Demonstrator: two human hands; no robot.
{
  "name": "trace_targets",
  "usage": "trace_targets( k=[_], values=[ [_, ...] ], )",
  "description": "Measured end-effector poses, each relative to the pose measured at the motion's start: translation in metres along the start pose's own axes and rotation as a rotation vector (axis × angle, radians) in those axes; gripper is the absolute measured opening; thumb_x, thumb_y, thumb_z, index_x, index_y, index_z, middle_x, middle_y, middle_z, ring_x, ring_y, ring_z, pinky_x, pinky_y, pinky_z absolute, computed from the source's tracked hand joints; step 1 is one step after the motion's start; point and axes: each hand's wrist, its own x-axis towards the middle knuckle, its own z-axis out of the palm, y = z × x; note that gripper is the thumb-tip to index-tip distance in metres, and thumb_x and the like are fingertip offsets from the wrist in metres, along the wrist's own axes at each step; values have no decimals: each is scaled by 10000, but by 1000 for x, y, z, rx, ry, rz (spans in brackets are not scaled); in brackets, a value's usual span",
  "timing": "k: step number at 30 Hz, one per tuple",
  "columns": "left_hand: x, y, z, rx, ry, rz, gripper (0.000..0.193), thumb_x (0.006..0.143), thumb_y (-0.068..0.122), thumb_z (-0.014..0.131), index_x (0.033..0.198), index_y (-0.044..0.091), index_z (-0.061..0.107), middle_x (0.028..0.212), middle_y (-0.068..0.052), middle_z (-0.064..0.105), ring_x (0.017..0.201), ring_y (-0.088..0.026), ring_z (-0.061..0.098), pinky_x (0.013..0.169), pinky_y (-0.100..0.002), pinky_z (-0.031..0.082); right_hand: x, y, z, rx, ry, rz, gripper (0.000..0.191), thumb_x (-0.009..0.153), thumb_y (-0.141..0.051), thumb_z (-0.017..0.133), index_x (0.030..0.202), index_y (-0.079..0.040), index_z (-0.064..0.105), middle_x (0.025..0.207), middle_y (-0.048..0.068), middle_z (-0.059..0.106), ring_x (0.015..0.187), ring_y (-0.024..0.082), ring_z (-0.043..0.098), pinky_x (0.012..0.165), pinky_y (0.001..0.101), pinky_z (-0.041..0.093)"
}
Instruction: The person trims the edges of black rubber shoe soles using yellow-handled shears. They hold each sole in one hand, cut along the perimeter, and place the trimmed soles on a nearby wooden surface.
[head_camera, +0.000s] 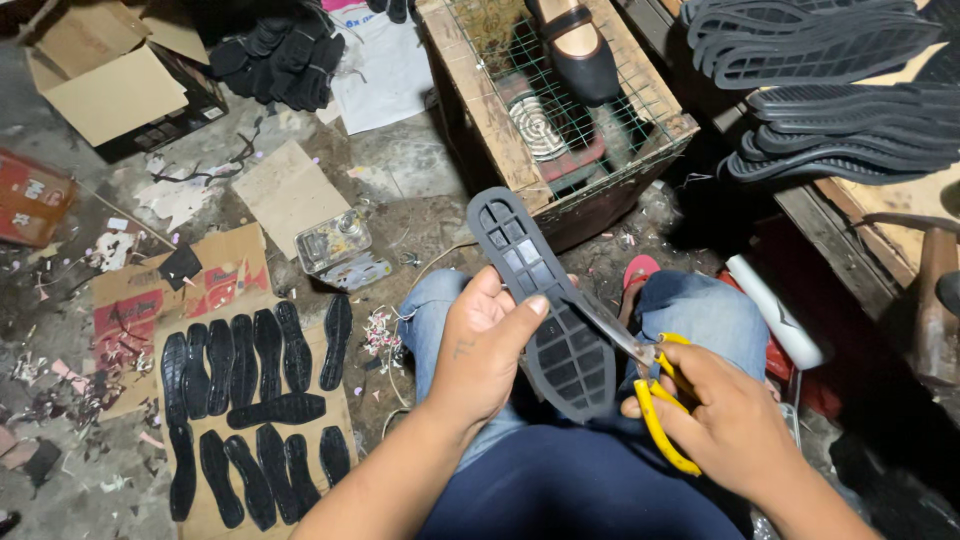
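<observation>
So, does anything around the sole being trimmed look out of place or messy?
Yes: pale trimmings and paper scraps litter the floor. The soles on cardboard lie unevenly, one crosswise. The held sole and scissors look fine.

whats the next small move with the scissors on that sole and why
Probably close the scissors a little to carry the cut along the edge of the black sole. The blades already lie against the sole's right edge, the right hand grips the yellow handles, and the left hand steadies the sole with the thumb across it, clear of the blades.
</observation>
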Motion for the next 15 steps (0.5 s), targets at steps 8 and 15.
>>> trace_targets(
  k=[8, 15],
  values=[
    [-6, -7, 3, 0, -48, 19, 343, 993, -39, 567, 1332, -28, 523, 1243, -131, 683, 1159, -178, 653, 1067, -349, 497, 0, 0, -1, 60, 10, -27, 362, 801, -254, 748, 1137, -120, 720, 861, 37, 783, 700, 166, 727, 613, 300, 582],
    [-10, -10, 4, 0, -38, 15, 325, 1003, -20, 579, 1323, -26, 521, 1225, -134, 688, 1137, -180, 657, 1051, -351, 506, -1, 4, -1, 13, 31, -13, 428, 767, -223, 795, 1176, -106, 741, 833, 49, 776, 629, 161, 763, 597, 289, 578]
  ],
)
